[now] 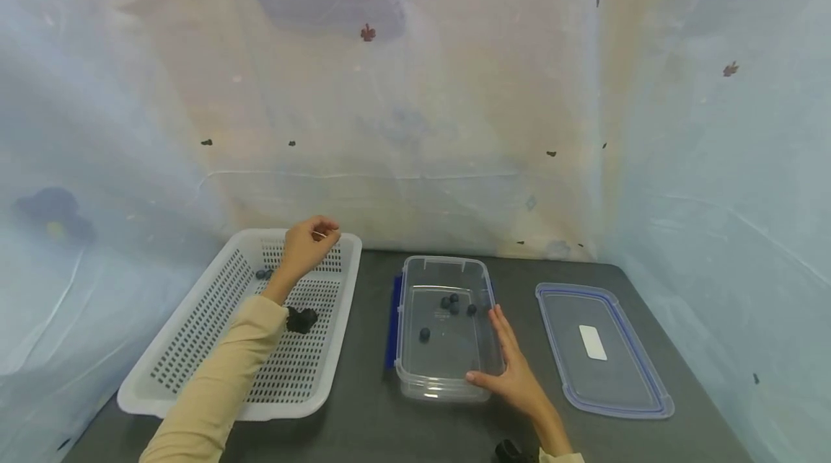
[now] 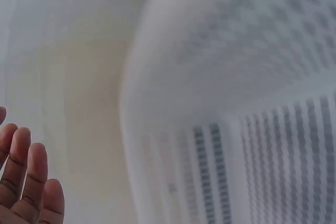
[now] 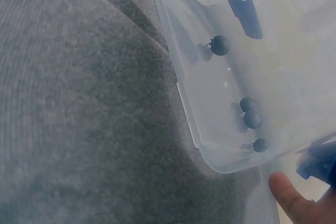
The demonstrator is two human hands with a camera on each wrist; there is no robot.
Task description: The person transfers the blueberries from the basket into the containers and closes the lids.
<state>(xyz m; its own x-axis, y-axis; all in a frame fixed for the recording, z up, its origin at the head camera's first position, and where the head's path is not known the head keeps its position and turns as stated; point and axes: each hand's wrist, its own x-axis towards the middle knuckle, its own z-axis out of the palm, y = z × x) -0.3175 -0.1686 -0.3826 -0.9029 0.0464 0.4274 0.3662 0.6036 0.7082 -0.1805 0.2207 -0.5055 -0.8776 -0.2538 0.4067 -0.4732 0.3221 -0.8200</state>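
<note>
My left hand point(image 1: 311, 245) is raised over the far part of a white perforated basket point(image 1: 353, 283), its fingers loosely bent. Those fingers point(image 2: 37, 174) show at the lower left of the left wrist view with nothing visible in them. Dark blueberries point(image 1: 262, 274) lie in the basket, partly hidden by the left arm. To the right stands a clear plastic container point(image 1: 448, 362) holding several blueberries point(image 1: 453, 304). My right hand point(image 1: 516, 376) rests against its near right corner, thumb at the near rim and straight fingers along the right side.
A clear lid with a blue seal point(image 1: 571, 347) lies on the dark grey table point(image 1: 363, 405) right of the container. A blue locking flap point(image 1: 393, 322) hangs out from the container's left side. Patterned plastic sheeting point(image 1: 422, 102) rises behind the table and at both sides.
</note>
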